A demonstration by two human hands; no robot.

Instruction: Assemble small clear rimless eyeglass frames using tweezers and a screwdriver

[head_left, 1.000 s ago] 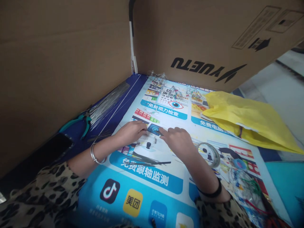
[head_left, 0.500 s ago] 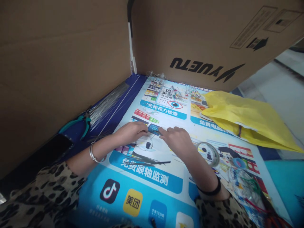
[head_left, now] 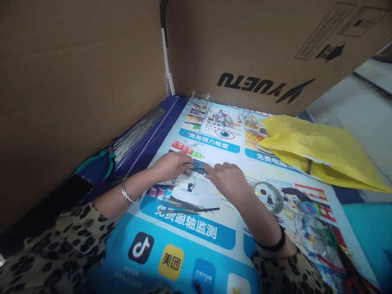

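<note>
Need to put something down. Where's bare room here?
Free: near poster strip between both forearms; teal corner this side of the yellow bag. Crowded: wire rods and pliers along the left cardboard; tape roll and bead tangle by the right hand.

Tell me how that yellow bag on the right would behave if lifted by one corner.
Probably floppy: the yellow bag lies creased and slumped. Likely light, since it looks like thin film. Its near edge seems to gape, so any contents might slide out.

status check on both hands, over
Left hand and right hand pinch together over poster. What they hold too small to tell. Pliers, tape roll lie apart.
</note>
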